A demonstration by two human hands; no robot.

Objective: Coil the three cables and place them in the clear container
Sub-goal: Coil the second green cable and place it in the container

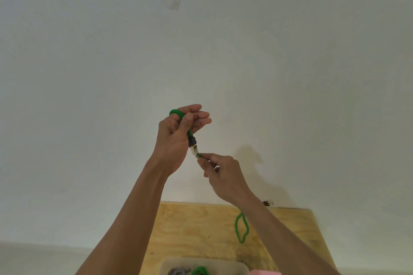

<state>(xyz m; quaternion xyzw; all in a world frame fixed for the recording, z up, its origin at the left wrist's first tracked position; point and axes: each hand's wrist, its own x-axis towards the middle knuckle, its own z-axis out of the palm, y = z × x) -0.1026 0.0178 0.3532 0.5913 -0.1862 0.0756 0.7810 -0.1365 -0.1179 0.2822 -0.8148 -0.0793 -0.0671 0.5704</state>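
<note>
Both hands are up in front of the wall, well above the worktop (201, 225). Your left hand (176, 138) has a green cable (176, 113) bunched in it, thumb pressing the loop against the fingers (199, 116), which lie loosely together. A connector (194, 145) hangs out below that grip. Your right hand (223, 174) pinches the cable's other end just under the connector, thumb and forefinger tight on it.

This looks like the coiling step on this cable, near its finish: the ends are meeting. Next, tuck or wrap that free end so the coil holds, then bring it down.

Below, the clear container (243, 267) sits at the near edge of the worktop with a green coil (201, 271) and something grey (178, 271) inside. Another green loop (241, 227) lies on the wood beside your right forearm, whether it belongs to the held cable I cannot tell.
</note>
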